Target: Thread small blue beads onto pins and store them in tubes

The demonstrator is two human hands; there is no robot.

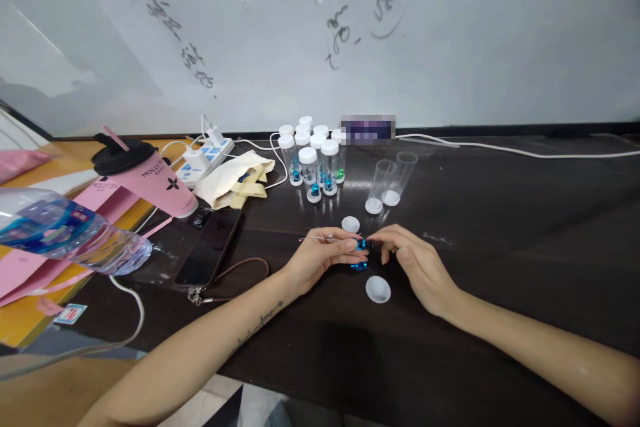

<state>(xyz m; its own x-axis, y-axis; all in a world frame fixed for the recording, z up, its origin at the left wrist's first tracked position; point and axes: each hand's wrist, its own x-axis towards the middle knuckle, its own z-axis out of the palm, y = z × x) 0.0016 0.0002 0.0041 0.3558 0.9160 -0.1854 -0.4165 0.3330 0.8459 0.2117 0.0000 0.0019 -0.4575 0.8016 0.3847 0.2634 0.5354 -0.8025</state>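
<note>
Reading the clock around the point between the hands, we see the whiteboard spanning the far side, behind the dark worktop. A plastic bottle lies towards nine o'clock, with a pink cup nearer ten. Our left hand has its grip pinched around the blue piece, at the clock's centre. Our right hand reaches in from three with curled fingers; we cannot tell whether its grip closes on the piece. A phone rests at nine, capped tubes stand clustered at eleven, and two uncapped tubes at one. One white cap sits at five, a smaller white disc near twelve.
</note>
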